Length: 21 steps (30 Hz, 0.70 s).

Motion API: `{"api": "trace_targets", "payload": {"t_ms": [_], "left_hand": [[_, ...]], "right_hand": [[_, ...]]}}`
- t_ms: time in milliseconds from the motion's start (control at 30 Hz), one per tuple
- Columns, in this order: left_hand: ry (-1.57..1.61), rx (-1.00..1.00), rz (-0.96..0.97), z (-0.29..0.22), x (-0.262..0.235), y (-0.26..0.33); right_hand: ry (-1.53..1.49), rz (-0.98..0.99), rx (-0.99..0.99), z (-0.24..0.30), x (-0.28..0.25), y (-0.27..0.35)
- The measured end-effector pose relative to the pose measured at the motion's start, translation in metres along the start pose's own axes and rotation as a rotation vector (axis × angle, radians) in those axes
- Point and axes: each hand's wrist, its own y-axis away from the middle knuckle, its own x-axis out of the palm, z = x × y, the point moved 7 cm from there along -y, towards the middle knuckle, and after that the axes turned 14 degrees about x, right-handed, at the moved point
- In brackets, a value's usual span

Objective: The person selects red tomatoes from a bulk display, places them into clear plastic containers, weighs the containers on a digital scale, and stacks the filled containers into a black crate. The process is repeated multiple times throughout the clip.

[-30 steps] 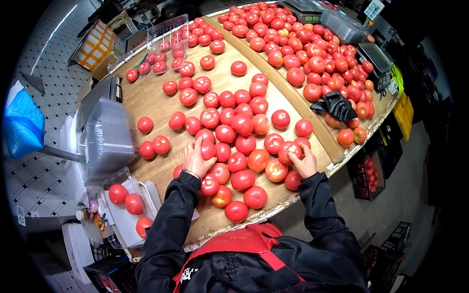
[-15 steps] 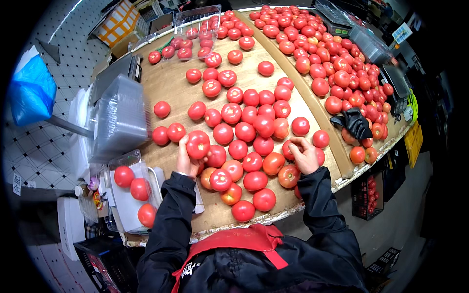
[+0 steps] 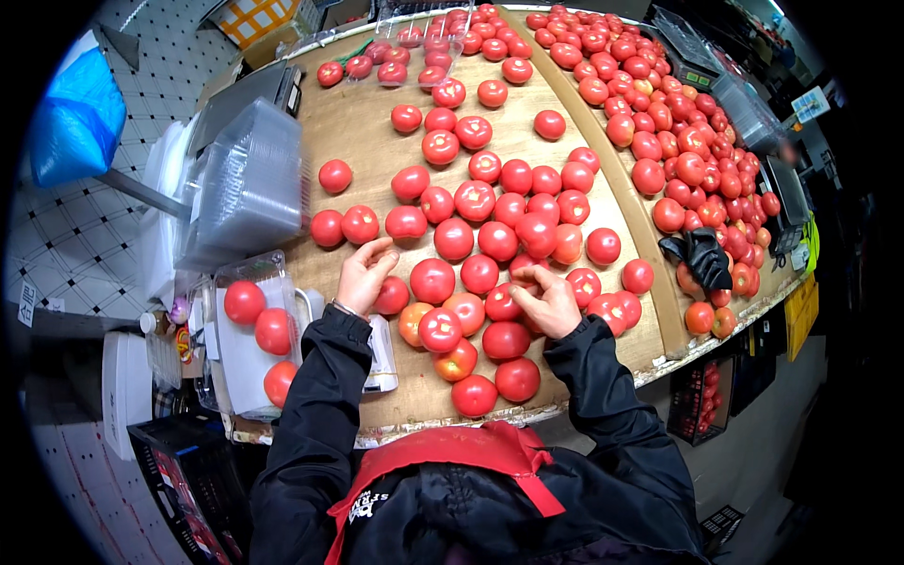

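Left hand (image 3: 363, 275) resting open, fingers spread, touching a red tomato (image 3: 391, 296) just at its right. Right hand (image 3: 548, 301) curled loosely over another tomato (image 3: 503, 303) at its left side, grip not clear. Beyond both hands, many tomatoes (image 3: 508, 202) on the wooden table (image 3: 363, 132). Farther left of the left hand, a clear plastic tray (image 3: 247, 331).

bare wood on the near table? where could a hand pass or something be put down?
Free: the wooden tabletop between the stack of clear plastic clamshell boxes and the red tomato cluster; also a strip beside the curved wooden divider. Crowded: between the left hand and right hand.
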Motion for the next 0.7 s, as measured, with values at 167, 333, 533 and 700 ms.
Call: {"api": "trace_targets", "payload": {"t_ms": [167,333,533,700], "left_hand": [[-0.148,0.08,-0.01,-0.013,-0.02,0.043],[-0.255,0.09,0.116,-0.02,0.006,0.092],[-0.275,0.17,0.146,-0.031,0.037,0.14],[-0.407,0.425,0.4,-0.06,0.099,0.158]], "right_hand": [[0.35,0.252,-0.233,0.038,0.08,0.028],[0.537,0.151,-0.435,0.031,0.124,0.042],[-0.543,0.51,0.348,-0.012,0.092,0.048],[-0.682,0.555,0.573,-0.029,0.078,0.089]]}}
